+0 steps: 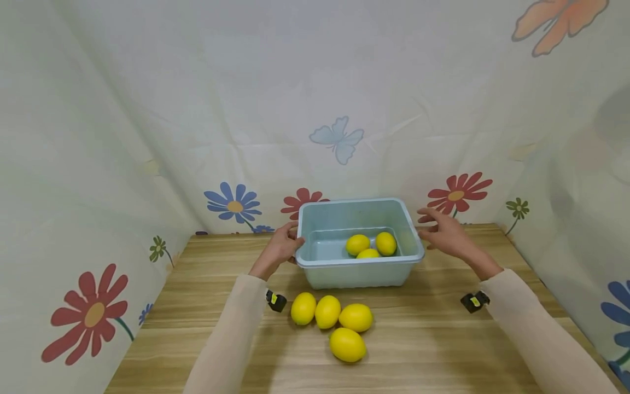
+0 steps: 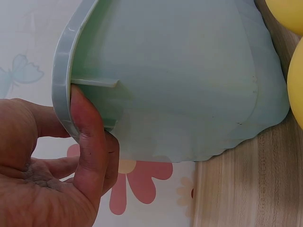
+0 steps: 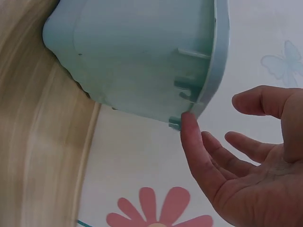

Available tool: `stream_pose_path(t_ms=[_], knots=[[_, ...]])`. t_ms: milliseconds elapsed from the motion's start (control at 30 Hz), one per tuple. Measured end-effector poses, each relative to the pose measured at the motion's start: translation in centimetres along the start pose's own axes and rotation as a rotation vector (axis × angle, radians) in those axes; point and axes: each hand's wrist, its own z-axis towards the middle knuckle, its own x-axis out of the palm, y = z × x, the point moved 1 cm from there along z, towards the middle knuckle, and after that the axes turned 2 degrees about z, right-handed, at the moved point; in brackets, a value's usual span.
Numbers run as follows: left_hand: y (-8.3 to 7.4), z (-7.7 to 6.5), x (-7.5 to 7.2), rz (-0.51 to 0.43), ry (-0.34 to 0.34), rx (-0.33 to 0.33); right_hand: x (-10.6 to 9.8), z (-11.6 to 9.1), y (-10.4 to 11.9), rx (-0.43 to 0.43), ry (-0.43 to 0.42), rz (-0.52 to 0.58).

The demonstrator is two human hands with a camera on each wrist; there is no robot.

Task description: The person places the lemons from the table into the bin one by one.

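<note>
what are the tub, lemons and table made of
Tub: probably plastic, smooth and satin, with thin ribs molded outside. Lemons: evenly yellow, faint sheen; real or plastic, can't tell. Table: wood or wood-look laminate, low sheen, streaky grain.

Pale, creased sheeting [image 1: 246,65] hung behind and beside the wood-grained table [image 1: 418,350] at six o'clock. The cloth carried an orange butterfly [image 1: 573,16] at two o'clock and a large red flower [image 1: 93,316] at eight.

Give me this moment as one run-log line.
left hand: grips light-blue bin rim | right hand: at opposite end, not gripping | inside bin: three lemons | on wood-grain table: four lemons
</note>
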Motion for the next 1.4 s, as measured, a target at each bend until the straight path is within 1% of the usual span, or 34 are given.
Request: stream_pose_path(t_ms=[67,167,333,400,600,833,933,1033,1167,1333,1400], knots=[[0.0,0.0,0.0,0.0,0.004,0.002,0.0,0.0,-0.3,0.043,0.032,0.072],[0.1,0.0,0.0,-0.002,0.006,-0.001,0.2,0.1,-0.6,0.091,0.067,0.147],[0.1,0.0,0.0,0.0,0.003,0.001,0.6,0.3,-1.0,0.138,0.087,0.217],[0.1,0.0,0.0,0.0,0.003,0.004,0.8,0.4,-1.1,0.146,0.087,0.234],[0.2,0.0,0.0,-0.001,0.007,0.011,1.2,0.6,-1.8,0.133,0.1,0.277],[0.2,0.3,0.1,-0.01,0.01,-0.006,1.4,0.8,-2.8,0.152,0.146,0.366],[0.2,0.3,0.1,-0.014,0.013,-0.013,1.4,0.8,-2.9,0.163,0.154,0.402],[0.1,0.2,0.1,-0.001,0.012,-0.005,1.5,0.7,-3.0,0.161,0.155,0.411],[-0.1,-0.1,0.1,0.018,-0.002,0.009,1.6,0.7,-3.0,0.145,0.15,0.395],[-0.2,-0.3,0.2,0.054,-0.033,0.028,1.6,0.6,-2.7,0.143,0.141,0.38],[-0.2,-0.4,0.2,0.077,-0.058,0.04,1.6,0.6,-2.6,0.144,0.137,0.375]])
